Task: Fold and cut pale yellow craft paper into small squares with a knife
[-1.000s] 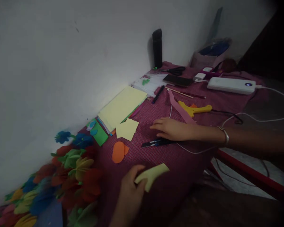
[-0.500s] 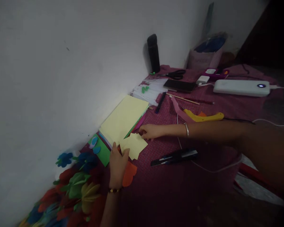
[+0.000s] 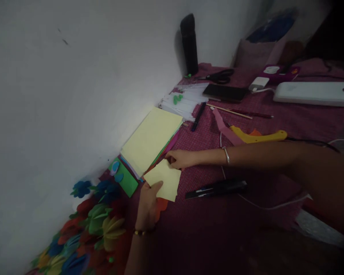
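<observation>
Pale yellow paper squares (image 3: 164,179), loosely stacked, lie between my two hands. My left hand (image 3: 149,196) grips their left edge, the thumb on top and the fingers underneath. At the upper right corner my right hand (image 3: 179,157) pinches the same papers with curled fingers. Just beyond lies a stack of larger pale yellow sheets (image 3: 153,139), with coloured sheets showing along its edge. An orange paper shape (image 3: 161,207) peeks out below the squares. Left of the stack is a green paper piece (image 3: 127,182) with small blue cut-outs on it.
Colourful paper flowers (image 3: 94,221) crowd the left side against the wall. A black pouch with pens (image 3: 218,188), a yellow-handled glue gun (image 3: 258,136), a marker (image 3: 198,116), a phone (image 3: 225,92), scissors (image 3: 220,76), a black bottle (image 3: 189,46) and a white power bank (image 3: 312,93) surround the hands.
The paper squares have been turned and drawn closer together. My left hand has shifted slightly right and down, its fingers now under the papers. The camera view has moved a little.
</observation>
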Motion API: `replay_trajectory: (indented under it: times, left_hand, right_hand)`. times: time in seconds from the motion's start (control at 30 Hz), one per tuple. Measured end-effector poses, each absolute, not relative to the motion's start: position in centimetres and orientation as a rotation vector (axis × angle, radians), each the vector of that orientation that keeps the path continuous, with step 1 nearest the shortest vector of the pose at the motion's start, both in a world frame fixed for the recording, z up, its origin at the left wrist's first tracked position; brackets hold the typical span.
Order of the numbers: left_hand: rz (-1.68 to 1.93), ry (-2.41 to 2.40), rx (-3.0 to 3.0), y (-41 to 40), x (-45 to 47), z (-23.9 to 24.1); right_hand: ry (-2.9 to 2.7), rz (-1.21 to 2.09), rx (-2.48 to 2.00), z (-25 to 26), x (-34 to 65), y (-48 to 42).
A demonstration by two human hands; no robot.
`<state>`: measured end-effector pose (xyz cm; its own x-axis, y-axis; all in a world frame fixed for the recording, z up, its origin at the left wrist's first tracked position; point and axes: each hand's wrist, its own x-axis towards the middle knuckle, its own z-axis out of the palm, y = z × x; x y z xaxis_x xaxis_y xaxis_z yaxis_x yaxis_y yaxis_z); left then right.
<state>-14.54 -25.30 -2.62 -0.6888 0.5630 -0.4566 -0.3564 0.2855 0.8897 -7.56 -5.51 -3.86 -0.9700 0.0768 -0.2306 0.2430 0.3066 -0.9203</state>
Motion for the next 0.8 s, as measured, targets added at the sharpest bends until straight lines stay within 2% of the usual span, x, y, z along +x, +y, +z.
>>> replay_trajectory:
  times: [0.13,0.27,0.4,0.57,0.8]
  left_hand:
    - [1.671,1.990,0.445,-24.4,-13.3,-1.7]
    - [1.526,2.364,0.856,-23.3,-13.6,-1.5]
    - [1.527,2.269,0.953,-22.5,-13.9,-3.0]
    - [1.456,2.333,0.888,-23.3,-14.6,-5.3]
    - [1.439,2.362,0.777,-23.6,-15.9,-5.9]
  right_hand:
    - [2.704,-1.768,0.050,-3.0,-6.4,-4.4]
    - [2.656,-2.046,-0.116,-2.7,-5.1,-3.4]
    - [2.482,-2.233,0.006,-4.3,-4.8,-3.1]
    - [2.356,-2.309,0.056,-5.8,-5.1,-3.5]
    - [2.573,-2.241,0.516,-5.9,-6.4,-4.5]
